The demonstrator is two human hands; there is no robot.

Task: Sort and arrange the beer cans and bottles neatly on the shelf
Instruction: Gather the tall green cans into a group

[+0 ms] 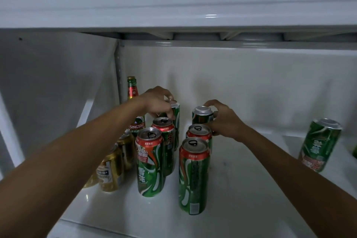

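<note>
Several green beer cans stand in two rows on the white shelf. My left hand grips the top of the rear can of the left row. My right hand holds the rear can of the right row by its side and rim. In front stand two red-topped green cans per row, such as the front left can and the front right can. A green Tsingtao bottle stands at the back left, partly hidden by my left arm.
Gold cans stand in a line at the left, partly behind my left forearm. A lone green can stands far right. The upper shelf's thick white edge hangs low overhead. The cabinet's left wall is close.
</note>
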